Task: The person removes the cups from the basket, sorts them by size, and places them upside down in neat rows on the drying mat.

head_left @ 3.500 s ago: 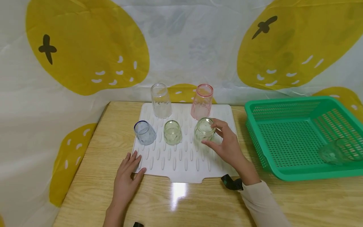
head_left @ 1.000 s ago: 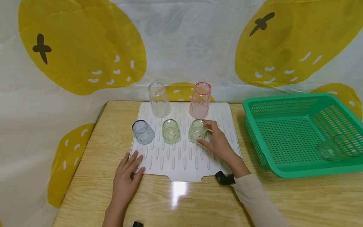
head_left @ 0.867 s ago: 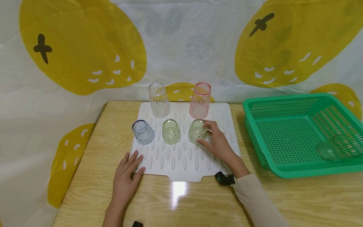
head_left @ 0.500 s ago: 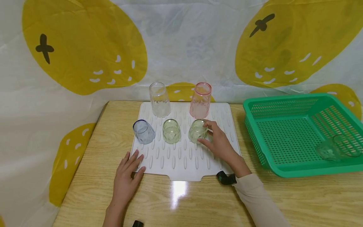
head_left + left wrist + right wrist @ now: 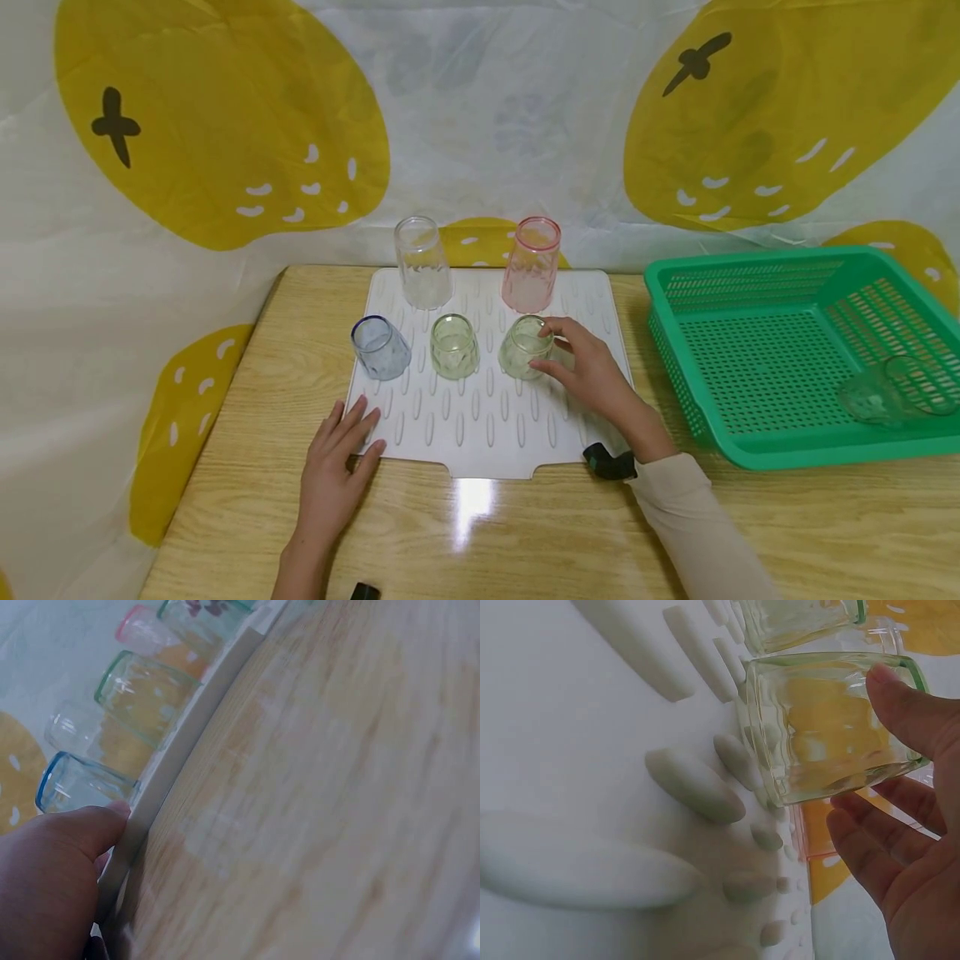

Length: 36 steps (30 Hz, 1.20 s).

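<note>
In the head view my right hand holds a low pale green glass, standing on the right of a white ribbed drying mat. In the right wrist view the thumb lies over the glass's upper side and the fingers lie along its lower side. To its left stand a second green glass and a blue glass. My left hand rests at the mat's front left corner, fingers spread, thumb on the edge in the left wrist view.
A tall clear glass and a tall pink glass stand at the mat's back. On the right, a green plastic basket has a glass lying in it. A lemon-print cloth hangs behind the wooden table.
My right hand first brought the green glass leftward and down onto the mat. Since half a second ago, the hand and the glass's top have shifted slightly right. My left hand has stayed put.
</note>
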Each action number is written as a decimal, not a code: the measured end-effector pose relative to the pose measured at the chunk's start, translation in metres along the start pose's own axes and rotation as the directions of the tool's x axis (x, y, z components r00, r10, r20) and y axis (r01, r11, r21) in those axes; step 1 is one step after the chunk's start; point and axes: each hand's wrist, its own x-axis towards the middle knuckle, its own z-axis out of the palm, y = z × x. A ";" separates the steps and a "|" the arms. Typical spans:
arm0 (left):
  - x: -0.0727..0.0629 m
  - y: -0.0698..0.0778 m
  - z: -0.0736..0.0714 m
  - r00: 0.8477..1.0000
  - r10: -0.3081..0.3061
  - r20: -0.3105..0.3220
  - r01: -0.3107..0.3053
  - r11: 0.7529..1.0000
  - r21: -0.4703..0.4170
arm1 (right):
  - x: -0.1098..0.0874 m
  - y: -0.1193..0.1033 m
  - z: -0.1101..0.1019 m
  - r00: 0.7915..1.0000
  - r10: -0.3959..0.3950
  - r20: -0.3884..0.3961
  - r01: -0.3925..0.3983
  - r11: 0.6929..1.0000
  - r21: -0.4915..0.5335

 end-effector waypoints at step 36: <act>0.000 0.002 -0.001 1.000 -0.006 -0.004 0.006 1.000 -0.007 | -0.011 -0.024 -0.015 0.996 -0.090 0.007 0.088 0.953 -0.289</act>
